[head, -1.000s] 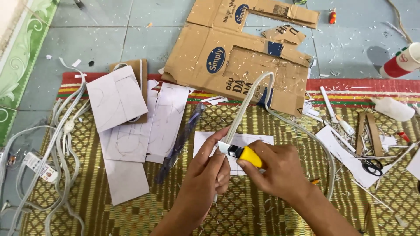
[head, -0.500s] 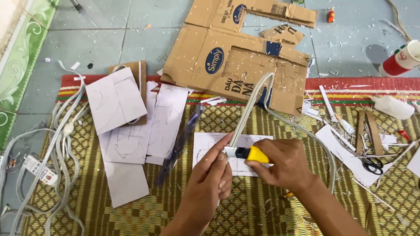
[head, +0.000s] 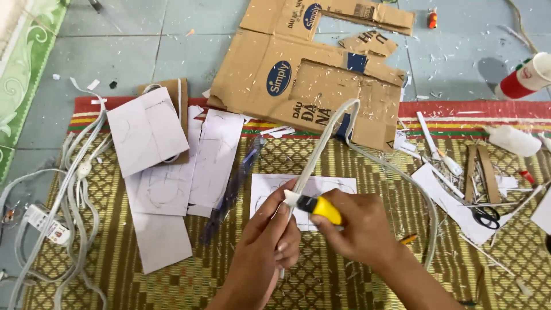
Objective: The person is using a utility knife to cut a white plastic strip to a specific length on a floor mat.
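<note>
Left hand [head: 270, 244]: clenched around the lower end of a white cable [head: 324, 143], fingers wrapped, thumb lying up along it toward the blade.
Right hand [head: 359, 229]: grasping a yellow-handled utility knife [head: 318, 208], tip laid against the cable just above the left thumb.
Cable position: rising from the left fist up and away, looping over near the cardboard edge, then curving down the right side past the right wrist.
Surface: woven green-and-gold mat [head: 143, 281] on a tiled floor [head: 143, 46]; no counter in view.
Under the hands: white paper sheet with pencil outlines [head: 338, 186], flat on the mat.
Left of hands: overlapping white paper pieces [head: 172, 166]; further left, a tangle of white cords with a plug block [head: 49, 221].
Above: flattened cardboard box with cut-outs [head: 310, 74], partly on the mat, partly on the floor.
Right: scissors [head: 485, 215], white glue bottle [head: 513, 140], red-and-white cup [head: 525, 77], paper strips and shavings scattered.
Step in hand (judgement): scoring or stripping the cable jacket at the held point.
Doing it well: shallow blade angle, light pressure so only the outer jacket parts; stroke directed away from the left thumb, which sits very near the edge; cable kept taut and steady in the fist; short strokes rather than one deep pull.
Risk: slip toward the left thumb; nicking the inner wires.
</note>
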